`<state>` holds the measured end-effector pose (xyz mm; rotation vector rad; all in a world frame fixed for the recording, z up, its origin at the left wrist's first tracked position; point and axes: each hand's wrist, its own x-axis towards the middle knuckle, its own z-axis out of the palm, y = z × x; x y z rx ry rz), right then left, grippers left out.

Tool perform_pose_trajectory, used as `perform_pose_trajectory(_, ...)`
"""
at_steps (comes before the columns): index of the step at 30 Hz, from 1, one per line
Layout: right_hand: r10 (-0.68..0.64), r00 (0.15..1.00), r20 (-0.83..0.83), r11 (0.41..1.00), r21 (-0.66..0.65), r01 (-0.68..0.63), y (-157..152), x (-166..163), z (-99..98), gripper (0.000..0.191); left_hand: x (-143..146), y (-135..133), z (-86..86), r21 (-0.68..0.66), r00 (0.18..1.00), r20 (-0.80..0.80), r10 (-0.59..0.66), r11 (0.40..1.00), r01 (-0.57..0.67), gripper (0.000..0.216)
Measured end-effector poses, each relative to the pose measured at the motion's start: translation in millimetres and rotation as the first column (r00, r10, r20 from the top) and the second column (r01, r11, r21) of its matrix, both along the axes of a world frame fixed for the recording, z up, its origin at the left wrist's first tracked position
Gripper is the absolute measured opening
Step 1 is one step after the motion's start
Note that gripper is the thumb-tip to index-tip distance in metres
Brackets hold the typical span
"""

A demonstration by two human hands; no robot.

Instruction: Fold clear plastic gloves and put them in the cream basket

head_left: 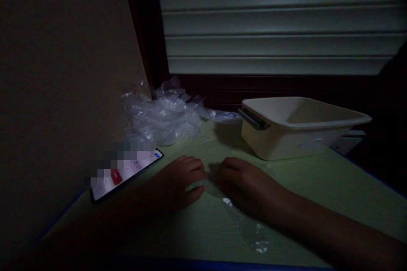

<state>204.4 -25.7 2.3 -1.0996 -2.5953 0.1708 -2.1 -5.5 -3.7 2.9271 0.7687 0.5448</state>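
The scene is dim. A clear plastic bag (244,224) lies flat on the green table mat (318,186), running from between my hands toward the front edge. My left hand (179,180) rests on the mat with its fingers curled and pinched on the bag's upper end. My right hand (241,178) sits right beside it, knuckles up, fingers curled down onto the same end of the bag. The two hands almost touch.
A pile of crumpled clear plastic bags (162,114) lies at the back left against the wall. A cream plastic tub (295,129) with a grey handle stands at the back right. A lit phone (125,173) lies left of my hands. Window blinds hang behind.
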Motion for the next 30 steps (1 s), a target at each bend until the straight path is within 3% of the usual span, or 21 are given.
perform_pose_trajectory(10,0.03,0.999,-0.026,0.984,-0.177,-0.034,-3,-1,7.0,0.014,-2,3,1.6,-0.002,0.998,-0.004,0.055,0.998,-0.055,0.014)
perform_pose_trajectory(15,0.032,0.999,-0.022,0.985,-0.17,-0.036,-2,0,4.4,0.015,-1,4,-0.9,0.091,0.998,0.022,0.067,0.993,-0.069,0.016)
perform_pose_trajectory(20,0.007,1.0,-0.021,0.993,-0.12,-0.009,5,2,-0.8,0.016,8,1,-4.6,0.264,0.999,0.028,-0.029,0.964,0.021,0.022)
perform_pose_trajectory(25,-0.023,0.998,-0.051,0.994,-0.111,0.017,11,7,-1.9,0.014,17,0,-7.9,0.232,0.992,0.113,-0.058,0.972,0.031,0.025)
perform_pose_trajectory(30,-0.059,0.996,-0.067,0.992,-0.116,0.051,12,7,-0.8,0.014,21,2,-10.7,0.202,0.994,0.099,-0.045,0.979,0.025,0.028)
